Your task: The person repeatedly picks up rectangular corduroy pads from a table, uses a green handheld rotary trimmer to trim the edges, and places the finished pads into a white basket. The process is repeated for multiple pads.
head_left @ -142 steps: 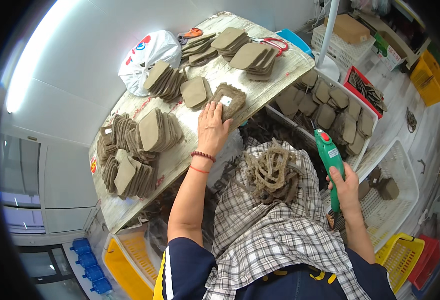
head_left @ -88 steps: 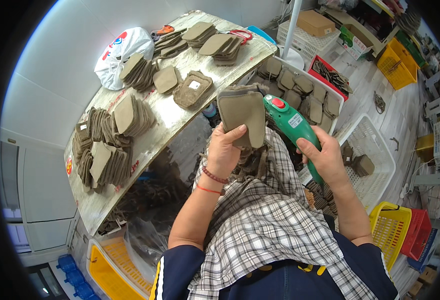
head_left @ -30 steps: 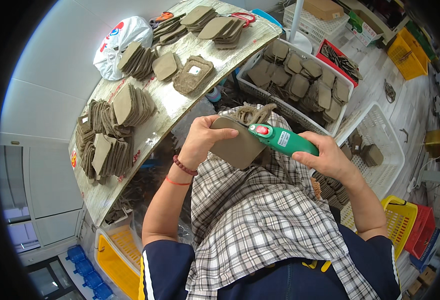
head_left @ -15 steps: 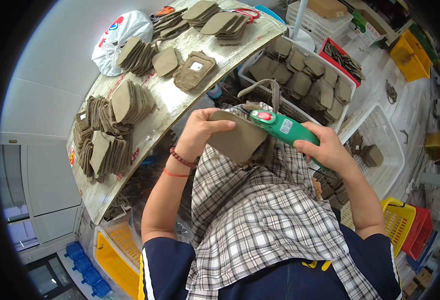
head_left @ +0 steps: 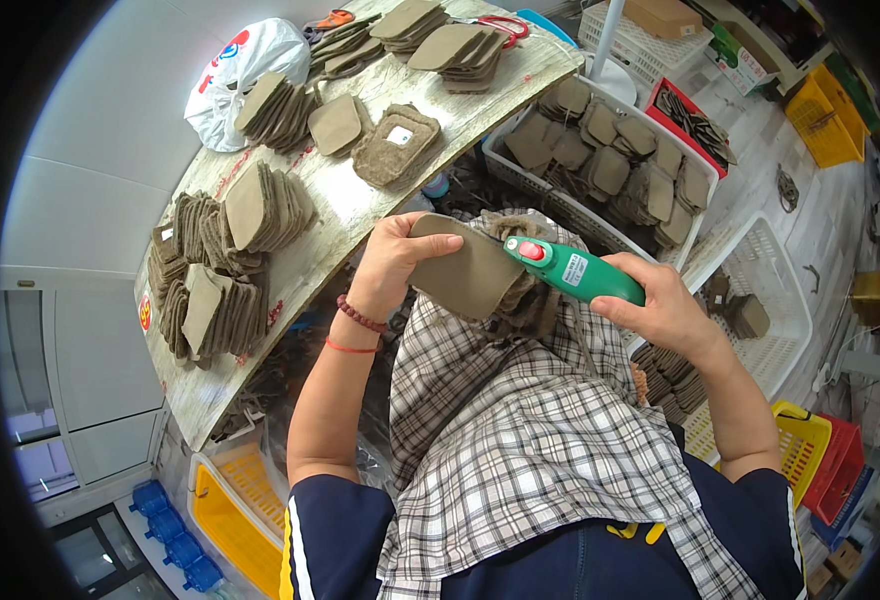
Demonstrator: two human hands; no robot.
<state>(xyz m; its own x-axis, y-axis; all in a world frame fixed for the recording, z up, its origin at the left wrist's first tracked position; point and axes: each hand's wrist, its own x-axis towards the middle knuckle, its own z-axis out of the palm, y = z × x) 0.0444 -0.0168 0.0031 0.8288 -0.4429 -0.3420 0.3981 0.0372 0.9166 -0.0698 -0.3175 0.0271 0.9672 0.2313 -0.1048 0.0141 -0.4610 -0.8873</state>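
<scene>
Over my lap, my left hand pinches a flat brown-grey fabric pad with rounded corners, thumb on top of its left part and fingers underneath. My right hand is wrapped round a green handheld electric cutter with a red button. The cutter's head meets the right edge of the pad; its blade is hidden from view. Ragged fuzzy trimmings hang below that edge, above the checked apron on my lap.
Stacks of similar pads stand on the worn table at left, beside a fuzzy untrimmed pad and red-handled scissors. A white crate of pads lies ahead to the right. Another white basket is at right; a yellow-lined bin sits lower left.
The pad has shifted slightly left and tilted in my left hand. The cutter's head has moved a little down along the pad's right edge, and more of the trimmings shows below.
</scene>
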